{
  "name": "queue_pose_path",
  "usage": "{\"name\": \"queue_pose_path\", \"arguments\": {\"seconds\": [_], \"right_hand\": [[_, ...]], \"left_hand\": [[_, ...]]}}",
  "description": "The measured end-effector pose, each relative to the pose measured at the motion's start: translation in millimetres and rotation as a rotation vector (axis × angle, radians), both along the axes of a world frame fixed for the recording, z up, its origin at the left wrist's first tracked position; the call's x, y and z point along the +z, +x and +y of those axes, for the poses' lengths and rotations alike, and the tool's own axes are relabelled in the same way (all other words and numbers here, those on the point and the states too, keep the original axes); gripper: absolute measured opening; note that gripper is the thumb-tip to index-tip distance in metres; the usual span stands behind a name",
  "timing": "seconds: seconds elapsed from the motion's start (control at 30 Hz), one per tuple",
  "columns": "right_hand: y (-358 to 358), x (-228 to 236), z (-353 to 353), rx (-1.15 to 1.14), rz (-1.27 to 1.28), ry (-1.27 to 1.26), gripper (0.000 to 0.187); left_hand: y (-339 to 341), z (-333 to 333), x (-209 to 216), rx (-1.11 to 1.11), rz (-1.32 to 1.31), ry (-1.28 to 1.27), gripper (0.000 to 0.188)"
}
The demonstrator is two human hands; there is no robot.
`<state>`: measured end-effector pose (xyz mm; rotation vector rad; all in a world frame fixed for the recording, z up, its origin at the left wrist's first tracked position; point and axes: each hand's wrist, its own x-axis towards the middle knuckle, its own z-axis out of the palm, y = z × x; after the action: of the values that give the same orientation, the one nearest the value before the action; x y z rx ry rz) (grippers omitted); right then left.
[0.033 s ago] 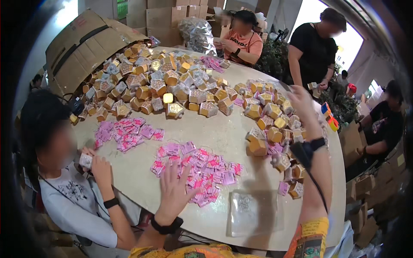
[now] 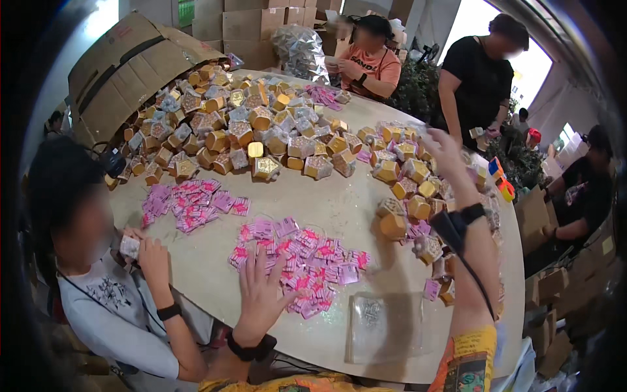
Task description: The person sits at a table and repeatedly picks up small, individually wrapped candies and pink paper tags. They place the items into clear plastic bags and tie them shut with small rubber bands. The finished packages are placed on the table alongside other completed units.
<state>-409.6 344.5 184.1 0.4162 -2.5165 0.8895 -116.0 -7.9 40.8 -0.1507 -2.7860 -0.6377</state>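
With fingers spread, my left hand [image 2: 260, 297] rests at the near left edge of a heap of pink printed packets [image 2: 313, 251]; it grips nothing. My right hand [image 2: 447, 155] is stretched out over the right-hand cluster of gold house-shaped ornaments [image 2: 417, 171], many in clear wrap. Its fingers are extended and apart, and I see nothing held in them. Whether it touches an ornament I cannot tell. A clear plastic bag [image 2: 384, 326] with small metallic bits inside lies flat between my arms. One larger gold ornament [image 2: 392, 225] sits left of my right forearm.
A big pile of gold ornaments [image 2: 261, 121] spills from a tipped cardboard box [image 2: 121, 72]. Another pink packet heap [image 2: 192, 204] lies at left. A co-worker [image 2: 104, 281] there holds a wrapped ornament. Other people stand across the table. Tape rolls [image 2: 501, 179] sit at the right edge.
My right hand has shifted slightly left and away from me, over the ornaments. My left hand stays almost in place.
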Motion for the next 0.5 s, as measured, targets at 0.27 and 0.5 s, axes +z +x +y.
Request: {"name": "queue_pose_path", "arguments": {"seconds": [0.27, 0.5], "right_hand": [[-154.1, -160.7, -115.8, 0.016, -0.405, -0.064, 0.091], [-208.1, -189.6, -115.8, -0.028, -0.519, -0.069, 0.105]], "left_hand": [[24.6, -38.0, -48.7, 0.012, -0.229, 0.104, 0.085], [2.4, -183.9, -43.5, 0.203, -0.098, -0.219, 0.051]]}}
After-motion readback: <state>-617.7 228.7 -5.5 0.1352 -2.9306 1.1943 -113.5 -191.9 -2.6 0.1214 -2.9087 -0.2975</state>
